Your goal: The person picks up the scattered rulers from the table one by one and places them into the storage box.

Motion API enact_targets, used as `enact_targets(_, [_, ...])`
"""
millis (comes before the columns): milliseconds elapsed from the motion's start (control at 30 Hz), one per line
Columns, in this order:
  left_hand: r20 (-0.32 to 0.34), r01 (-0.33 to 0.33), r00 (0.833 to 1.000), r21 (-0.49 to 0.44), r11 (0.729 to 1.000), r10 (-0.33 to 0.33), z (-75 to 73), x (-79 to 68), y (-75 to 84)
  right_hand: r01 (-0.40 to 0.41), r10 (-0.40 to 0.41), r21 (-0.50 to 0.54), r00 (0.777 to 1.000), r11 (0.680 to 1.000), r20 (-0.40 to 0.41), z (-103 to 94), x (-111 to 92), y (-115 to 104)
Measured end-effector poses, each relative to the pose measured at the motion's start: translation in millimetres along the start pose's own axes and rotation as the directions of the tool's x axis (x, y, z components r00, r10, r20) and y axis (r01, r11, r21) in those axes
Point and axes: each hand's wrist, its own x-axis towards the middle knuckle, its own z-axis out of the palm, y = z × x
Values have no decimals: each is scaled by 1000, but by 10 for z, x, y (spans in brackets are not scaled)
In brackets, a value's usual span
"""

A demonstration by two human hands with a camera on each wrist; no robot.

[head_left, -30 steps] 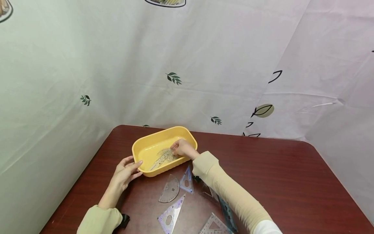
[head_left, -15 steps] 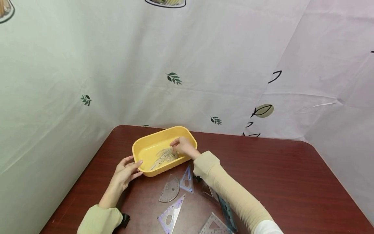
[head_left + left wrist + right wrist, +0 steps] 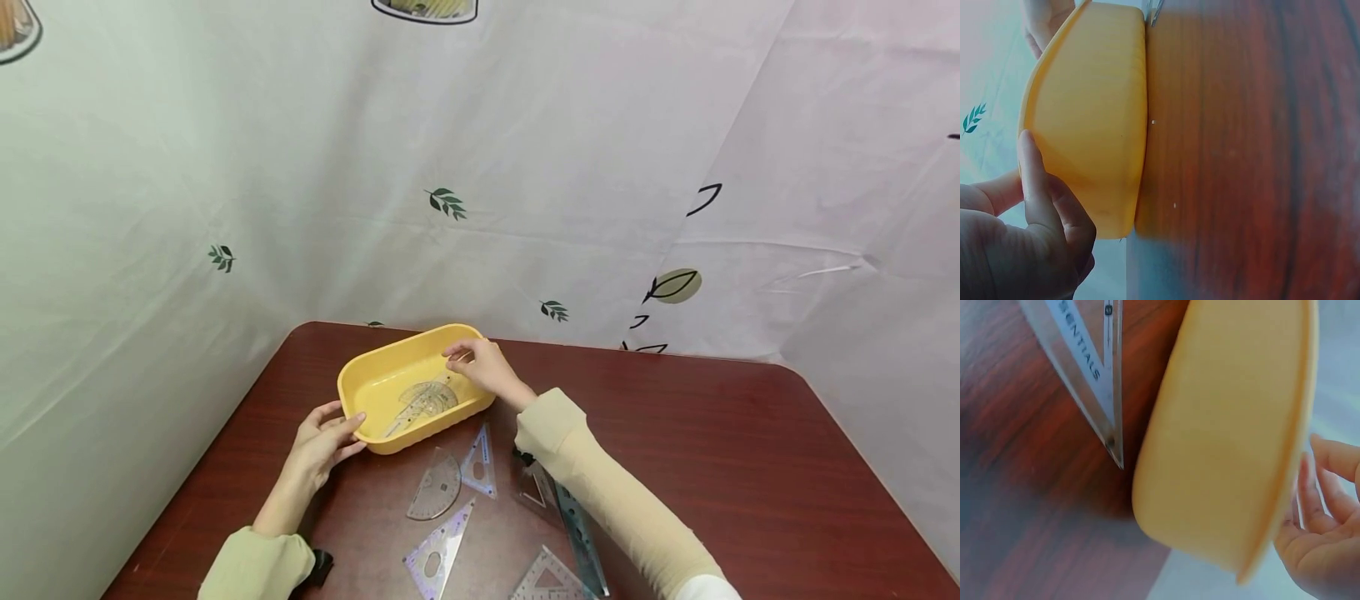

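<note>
A yellow plastic tray (image 3: 390,358) stands near the far left of the table. My left hand (image 3: 318,446) grips its near left corner, thumb over the rim and fingers against the outside wall; the left wrist view shows this hold (image 3: 1041,219). Inside lie clear protractors (image 3: 431,398) and a clear ruler-like piece (image 3: 401,421), overlapping. My right hand (image 3: 483,367) hovers over the tray's right end, fingers loosely bent with nothing visible between them. In the right wrist view the fingers (image 3: 1329,497) show beyond the tray's rim.
On the table (image 3: 697,450) in front of the tray lie a clear protractor (image 3: 437,486), a blue-edged set square (image 3: 478,468), a purple-edged set square (image 3: 441,550), a clear set square (image 3: 549,579) and a dark teal ruler (image 3: 581,542). A patterned cloth (image 3: 562,167) hangs behind.
My right hand has lifted away from the protractors and moved right and back toward the tray's right rim. The left hand keeps its hold.
</note>
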Motion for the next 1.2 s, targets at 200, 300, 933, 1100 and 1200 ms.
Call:
enact_targets(200, [2, 3, 1000, 2, 1000, -3, 5, -2, 4, 36, -34, 15, 995, 999, -91, -167, -112, -18])
enact_targets(300, [3, 2, 1000, 1, 1000, -2, 6, -3, 5, 30, -26, 31, 993, 999, -113, -252, -187, -38])
enact_targets(933, [-6, -2, 1000, 14, 1000, 2, 3, 2, -14, -80, 82, 133, 997, 988, -10, -426, -611, -54])
enact_targets(1100, [-4, -1, 1000, 8, 1000, 1, 3, 7, -14, -77, 79, 126, 997, 989, -10, -426, -677, -40])
enact_targets(1200, [-2, 1, 1000, 8, 1000, -1, 1, 9, -12, -91, 92, 121, 996, 988, -4, -416, -713, -22])
